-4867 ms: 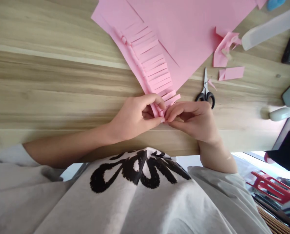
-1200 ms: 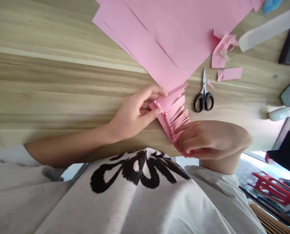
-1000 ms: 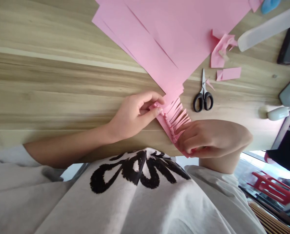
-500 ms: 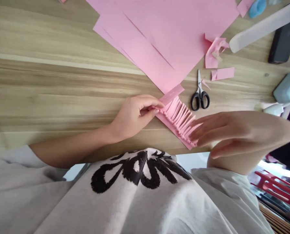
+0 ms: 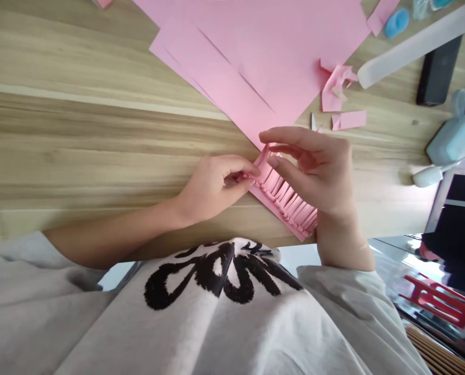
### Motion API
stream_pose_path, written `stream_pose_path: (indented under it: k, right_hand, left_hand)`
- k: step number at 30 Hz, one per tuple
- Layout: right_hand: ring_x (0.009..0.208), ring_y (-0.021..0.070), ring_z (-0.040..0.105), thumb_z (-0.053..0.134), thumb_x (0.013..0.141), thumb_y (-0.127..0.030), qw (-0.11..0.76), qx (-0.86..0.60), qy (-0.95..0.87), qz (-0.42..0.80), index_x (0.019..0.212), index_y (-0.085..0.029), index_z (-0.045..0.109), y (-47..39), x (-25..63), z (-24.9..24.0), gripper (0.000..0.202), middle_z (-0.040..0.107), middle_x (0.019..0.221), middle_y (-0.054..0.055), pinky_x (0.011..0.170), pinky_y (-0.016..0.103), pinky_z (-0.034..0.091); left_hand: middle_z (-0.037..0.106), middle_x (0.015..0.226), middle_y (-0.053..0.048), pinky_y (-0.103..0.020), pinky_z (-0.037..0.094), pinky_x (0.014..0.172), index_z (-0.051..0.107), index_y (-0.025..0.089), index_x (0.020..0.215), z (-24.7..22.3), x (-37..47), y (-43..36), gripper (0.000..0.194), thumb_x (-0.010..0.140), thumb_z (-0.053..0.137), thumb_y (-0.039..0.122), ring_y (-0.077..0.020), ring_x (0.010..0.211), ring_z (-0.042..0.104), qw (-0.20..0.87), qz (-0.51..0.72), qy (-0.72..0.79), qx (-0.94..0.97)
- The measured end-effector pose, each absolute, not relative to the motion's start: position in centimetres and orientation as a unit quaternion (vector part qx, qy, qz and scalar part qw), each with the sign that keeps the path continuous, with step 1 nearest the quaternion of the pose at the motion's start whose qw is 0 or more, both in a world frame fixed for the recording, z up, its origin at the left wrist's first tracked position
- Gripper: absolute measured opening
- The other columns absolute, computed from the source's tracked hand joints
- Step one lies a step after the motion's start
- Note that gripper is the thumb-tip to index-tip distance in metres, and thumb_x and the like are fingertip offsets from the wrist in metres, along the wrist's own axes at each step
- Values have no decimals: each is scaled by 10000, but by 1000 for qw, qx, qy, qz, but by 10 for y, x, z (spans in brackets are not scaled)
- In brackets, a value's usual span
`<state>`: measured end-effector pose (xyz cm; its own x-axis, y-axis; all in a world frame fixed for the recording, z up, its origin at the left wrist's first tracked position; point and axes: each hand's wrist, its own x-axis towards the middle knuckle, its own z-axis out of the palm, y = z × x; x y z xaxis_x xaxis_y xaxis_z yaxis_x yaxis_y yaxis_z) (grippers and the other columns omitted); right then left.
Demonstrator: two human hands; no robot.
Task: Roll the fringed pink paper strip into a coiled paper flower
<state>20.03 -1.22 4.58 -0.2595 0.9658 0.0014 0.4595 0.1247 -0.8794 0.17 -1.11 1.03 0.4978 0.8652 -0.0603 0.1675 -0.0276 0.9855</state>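
Observation:
A pink paper strip (image 5: 273, 200) with a row of cut, folded fringes lies slantwise near the table's front edge. My left hand (image 5: 212, 190) pinches its upper left end between thumb and fingertips. Over the fringes hovers my right hand (image 5: 318, 166), thumb and index finger apart. A narrow pink flap (image 5: 262, 156) stands up between the two hands, close to the right fingertips; whether they touch it I cannot tell. Behind my right hand only the blade tip of the scissors (image 5: 313, 122) shows; their handles are hidden.
Large pink paper sheets (image 5: 263, 57) cover the table's far middle. Pink scraps (image 5: 336, 88), a small pink piece (image 5: 349, 120), a long whitish bar (image 5: 407, 47), a blue ring-shaped item (image 5: 397, 23), a black oblong object (image 5: 438, 73) and a pale blue container (image 5: 453, 139) lie right.
My right hand has swung left and up from the lower right end of the fringes, now covering most of the scissors. The flap by my left hand is raised. My left hand stays put.

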Motion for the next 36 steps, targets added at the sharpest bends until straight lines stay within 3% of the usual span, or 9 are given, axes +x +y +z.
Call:
stream_pose_path:
  k: [7, 14, 20, 27, 32, 36]
  right_hand:
    - [1144, 243, 679, 697, 854, -165, 343, -518, -679, 392, 1161, -273, 706, -19, 208, 27, 326, 730, 1177, 41, 992, 428, 597]
    - [904, 236, 735, 736, 804, -123, 374, -520, -648, 412, 849, -254, 763, -20, 212, 31, 142, 759, 911, 11, 849, 424, 608]
    - [834, 204, 717, 743, 817, -191, 373, -554, -623, 407, 924, -252, 751, -21, 209, 26, 124, 759, 895, 7, 762, 381, 610]
    - [1070, 237, 692, 753, 810, -241, 371, -557, -633, 389, 1135, -273, 708, -20, 210, 23, 331, 718, 1176, 46, 893, 417, 613]
    - [1065, 260, 699, 712, 850, -222, 373, -533, -664, 369, 899, -287, 752, -20, 209, 22, 91, 746, 1044, 28, 977, 486, 578]
    - [1053, 267, 692, 710, 852, -237, 366, -530, -684, 343, 887, -299, 740, -21, 209, 22, 78, 731, 1029, 27, 955, 509, 575]
  left_hand:
    - [784, 945, -48, -215, 545, 692, 749, 146, 913, 14, 1, -10, 160, 839, 618, 91, -124, 783, 699, 535, 285, 379, 700]
    - [787, 963, -56, -210, 560, 697, 753, 142, 913, 15, -1, -9, 163, 842, 616, 92, -128, 806, 712, 554, 279, 376, 688]
    - [783, 1041, -35, -217, 582, 736, 729, 170, 1078, 17, 0, -10, 296, 831, 610, 59, -121, 832, 715, 566, 278, 389, 672]
    - [756, 1156, -59, -214, 588, 708, 740, 185, 1042, 17, 1, -9, 262, 860, 587, 75, -150, 976, 721, 563, 295, 375, 676]
    - [757, 1148, -63, -225, 599, 717, 743, 181, 1032, 17, 1, -9, 240, 860, 605, 88, -165, 976, 724, 561, 297, 377, 674]
    - [747, 1139, -61, -241, 616, 748, 700, 190, 1112, 16, 2, -10, 304, 847, 616, 68, -163, 949, 726, 595, 300, 374, 645]
